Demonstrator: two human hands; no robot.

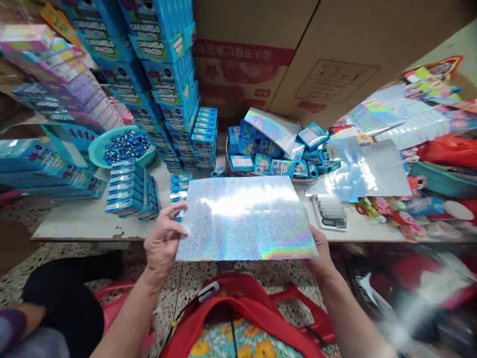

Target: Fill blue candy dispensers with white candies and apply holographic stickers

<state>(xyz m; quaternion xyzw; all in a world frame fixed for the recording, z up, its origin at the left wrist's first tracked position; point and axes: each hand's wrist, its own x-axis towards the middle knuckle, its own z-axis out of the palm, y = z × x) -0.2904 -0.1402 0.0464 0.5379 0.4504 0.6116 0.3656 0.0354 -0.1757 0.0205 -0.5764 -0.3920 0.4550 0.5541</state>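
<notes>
A shiny holographic sheet [242, 228] is held up between my two hands in front of the table edge. My left hand [164, 238] grips its left edge, thumb on the near face. On the opposite side, my right hand [320, 248] holds the lower right corner, with its fingers mostly hidden behind the sheet. Past the sheet sits a pile of small blue candy boxes [263, 161], with another holographic piece [274, 130] lying on top. Part of a short stack of blue boxes [181, 185] shows behind the sheet's left edge.
Tall stacks of blue boxes [167, 74] rise at the back left, beside a turquoise bowl [95, 149] of wrapped candies. More silvery sheets [387, 166] and a small white scale [331, 213] lie to the right. Large cardboard boxes [335, 40] stand behind. Someone's dark-clothed leg [63, 298] is at lower left.
</notes>
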